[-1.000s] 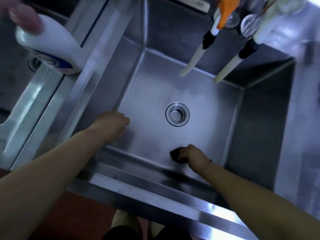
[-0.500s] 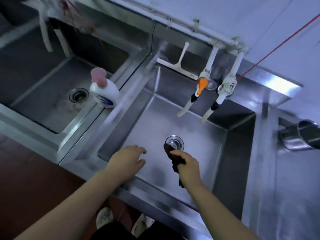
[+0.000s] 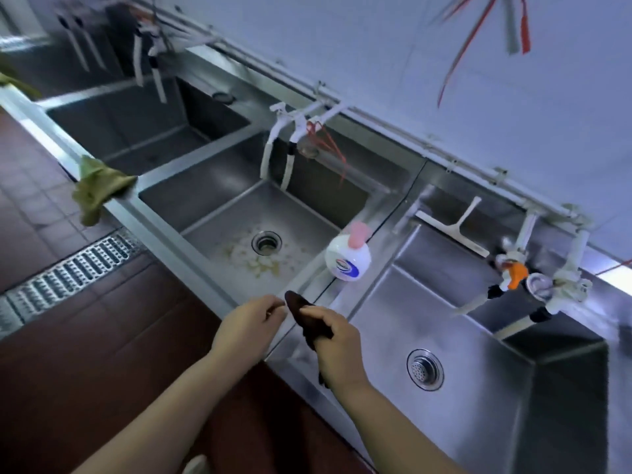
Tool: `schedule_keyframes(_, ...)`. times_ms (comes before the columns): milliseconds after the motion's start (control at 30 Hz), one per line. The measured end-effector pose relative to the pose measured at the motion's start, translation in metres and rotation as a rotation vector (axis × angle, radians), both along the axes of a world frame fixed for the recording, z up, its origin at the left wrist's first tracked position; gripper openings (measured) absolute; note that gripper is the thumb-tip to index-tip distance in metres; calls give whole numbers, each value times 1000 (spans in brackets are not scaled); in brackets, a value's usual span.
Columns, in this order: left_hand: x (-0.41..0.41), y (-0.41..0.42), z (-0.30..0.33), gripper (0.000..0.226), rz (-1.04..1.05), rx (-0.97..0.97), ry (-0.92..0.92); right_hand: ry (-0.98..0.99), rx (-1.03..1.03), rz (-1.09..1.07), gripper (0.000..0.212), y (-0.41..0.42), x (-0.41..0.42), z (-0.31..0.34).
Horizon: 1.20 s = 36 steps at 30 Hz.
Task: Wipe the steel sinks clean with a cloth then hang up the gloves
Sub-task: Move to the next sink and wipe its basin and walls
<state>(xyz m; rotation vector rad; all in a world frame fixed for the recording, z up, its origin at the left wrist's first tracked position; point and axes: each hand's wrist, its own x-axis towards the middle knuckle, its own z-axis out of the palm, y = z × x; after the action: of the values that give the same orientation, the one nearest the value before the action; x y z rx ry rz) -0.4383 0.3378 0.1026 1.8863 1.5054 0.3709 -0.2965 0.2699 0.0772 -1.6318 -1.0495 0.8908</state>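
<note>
**Dark cloth in my right hand, over the ledge between two sinks**

My right hand (image 3: 337,340) is curled round a dark cloth (image 3: 304,316), thumb on top, with one end of the cloth poking out ahead of my knuckles and a scrap showing below my wrist; my left hand (image 3: 249,325) hangs just beside it, fingers loosely bent toward the cloth's tip, holding nothing that I can see; whether a fingertip touches the cloth I cannot tell. Both hands are above the front corner where the middle sink (image 3: 205,186) meets the right sink (image 3: 478,388); the middle sink has pale yellowish scraps scattered round its drain (image 3: 266,242); the right sink's floor looks bare steel round its own strainer (image 3: 425,369). A white bottle with a pink cap (image 3: 348,260) stands on the divider between those two sinks, near the cloth but apart from it; a white squeegee (image 3: 455,227) lies on the back ledge of the right sink, and taps with an orange handle (image 3: 516,271) hang over that basin. Farther left, a third sink (image 3: 147,124) sits well apart; an olive-green rag (image 3: 97,189) is draped over the front rim near it; a metal floor grate (image 3: 75,268) runs along the red tiles.
</note>
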Motion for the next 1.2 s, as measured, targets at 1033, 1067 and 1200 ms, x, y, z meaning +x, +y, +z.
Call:
schedule_keyframes(1033, -169, 325, -54, 32, -329, -18, 313, 115, -418, -360, 31, 287, -100, -102)
schedule_keyframes(1067, -166, 339, -60, 33, -348, -25, 330, 108, -447, -357, 27, 297, -98, -111)
schedule_keyframes(1200, -153, 381, -85, 33, -410, -67, 350, 59, -540, -322, 29, 321, -88, -140)
